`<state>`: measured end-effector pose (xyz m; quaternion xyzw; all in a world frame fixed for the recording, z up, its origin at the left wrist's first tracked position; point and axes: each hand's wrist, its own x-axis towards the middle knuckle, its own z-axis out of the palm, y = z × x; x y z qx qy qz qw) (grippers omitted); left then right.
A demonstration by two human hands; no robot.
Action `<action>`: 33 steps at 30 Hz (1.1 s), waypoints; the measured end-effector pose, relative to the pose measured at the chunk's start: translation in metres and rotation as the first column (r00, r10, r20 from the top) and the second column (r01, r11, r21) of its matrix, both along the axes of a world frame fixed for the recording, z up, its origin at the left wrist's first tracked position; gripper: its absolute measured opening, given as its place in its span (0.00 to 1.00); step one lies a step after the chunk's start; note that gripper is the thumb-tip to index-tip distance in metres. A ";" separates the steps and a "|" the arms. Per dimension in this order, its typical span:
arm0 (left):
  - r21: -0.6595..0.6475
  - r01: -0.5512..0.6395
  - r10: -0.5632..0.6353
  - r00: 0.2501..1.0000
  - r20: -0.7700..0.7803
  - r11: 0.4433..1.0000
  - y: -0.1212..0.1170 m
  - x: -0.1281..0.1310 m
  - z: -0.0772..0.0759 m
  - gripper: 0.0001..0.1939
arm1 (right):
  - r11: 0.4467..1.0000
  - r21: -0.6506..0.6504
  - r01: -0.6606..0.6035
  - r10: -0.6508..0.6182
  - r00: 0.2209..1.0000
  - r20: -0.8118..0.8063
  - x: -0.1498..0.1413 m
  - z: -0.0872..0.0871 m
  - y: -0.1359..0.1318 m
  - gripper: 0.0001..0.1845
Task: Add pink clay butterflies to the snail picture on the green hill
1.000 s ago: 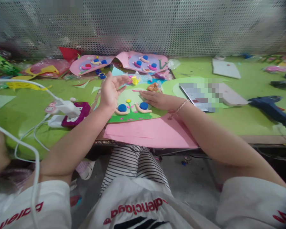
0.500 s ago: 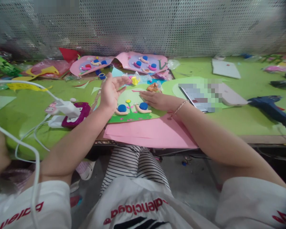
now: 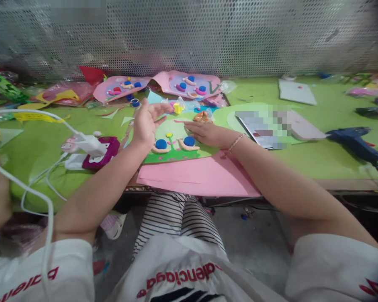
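My left hand (image 3: 145, 123) is raised at the left side of a green craft picture (image 3: 176, 158), its fingers apart and nothing in them. My right hand (image 3: 209, 133) lies flat on the picture's right side, fingers stretched out to the left. Between the hands are two clay snails, a left one with a blue shell (image 3: 161, 144) and a right one with a blue shell (image 3: 189, 141). A yellow flower (image 3: 169, 135) on a green stem stands between them. Above my right fingertips lies a thin pink strip (image 3: 179, 121). My palms hide parts of the picture.
Bagged brown clay (image 3: 202, 116) and yellow clay (image 3: 178, 108) lie behind the picture. Pink sheets (image 3: 198, 178) stick out in front. A phone (image 3: 260, 132) and a blue glue gun (image 3: 354, 140) lie right; a purple power strip (image 3: 111, 153) with white cables is left.
Both my hands keep nearly the same pose and place. At the left edge, another person's arm reaches further onto the table. The view has shifted very slightly.
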<state>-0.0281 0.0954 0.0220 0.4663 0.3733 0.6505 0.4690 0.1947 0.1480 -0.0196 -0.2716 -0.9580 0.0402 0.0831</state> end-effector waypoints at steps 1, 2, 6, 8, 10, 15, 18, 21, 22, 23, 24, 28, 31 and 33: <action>0.001 0.001 -0.001 1.000 0.000 1.000 0.001 0.000 0.000 0.33 | 1.000 0.005 -0.002 0.002 1.000 -0.003 -0.001 0.000 0.000 0.27; 0.000 -0.001 0.001 1.000 0.000 1.000 0.001 0.000 -0.001 0.34 | 1.000 0.008 0.002 -0.002 1.000 -0.002 -0.001 0.001 -0.001 0.26; -0.016 -0.021 0.021 0.999 0.028 1.000 0.003 -0.003 0.003 0.34 | 0.998 -0.019 0.062 -0.061 0.997 0.056 -0.004 0.006 -0.006 0.28; -0.012 -0.074 0.075 0.994 0.075 0.997 0.005 -0.008 0.007 0.33 | 0.997 -0.035 0.071 -0.069 0.996 0.059 -0.004 0.009 -0.008 0.29; 0.007 -0.159 0.157 0.979 0.128 0.987 0.009 -0.016 0.011 0.32 | 0.997 -0.046 0.068 -0.067 0.997 0.033 -0.003 0.010 -0.007 0.29; -0.038 -0.380 0.380 0.907 0.180 0.924 0.020 -0.037 0.017 0.30 | 1.000 -0.003 0.008 -0.008 1.000 -0.021 -0.003 0.004 0.002 0.28; -0.076 -0.452 0.459 0.871 0.178 0.889 0.026 -0.042 0.015 0.24 | 0.999 0.025 -0.022 0.023 0.999 -0.023 -0.005 0.002 0.004 0.28; -0.096 -0.481 0.491 0.855 0.165 0.871 0.031 -0.041 0.010 0.19 | 0.999 0.019 -0.030 0.031 0.998 -0.053 -0.007 0.005 0.001 0.27; -0.100 -0.485 0.495 0.854 0.158 0.869 0.032 -0.039 0.009 0.19 | 1.000 0.018 -0.010 0.012 0.997 -0.074 -0.008 0.007 -0.001 0.26; -0.101 -0.488 0.498 0.854 0.152 0.867 0.033 -0.037 0.007 0.18 | 1.000 0.020 0.017 -0.016 0.995 -0.095 -0.009 0.009 -0.002 0.26; -0.100 -0.488 0.498 0.855 0.146 0.867 0.034 -0.035 0.005 0.17 | 0.998 0.027 0.050 -0.046 0.992 -0.115 -0.010 0.011 -0.003 0.25; -0.095 -0.472 0.481 0.868 0.123 0.876 0.032 -0.028 0.003 0.17 | 0.983 0.082 0.164 -0.150 0.976 -0.161 -0.014 0.012 -0.005 0.22; -0.093 -0.456 0.464 0.879 0.109 0.885 0.029 -0.025 0.004 0.16 | 0.961 0.126 0.245 -0.223 0.960 -0.170 -0.018 0.011 -0.003 0.22; -0.088 -0.447 0.455 0.885 0.101 0.890 0.026 -0.024 0.005 0.15 | 0.950 0.152 0.273 -0.250 0.956 -0.155 -0.022 0.013 0.000 0.22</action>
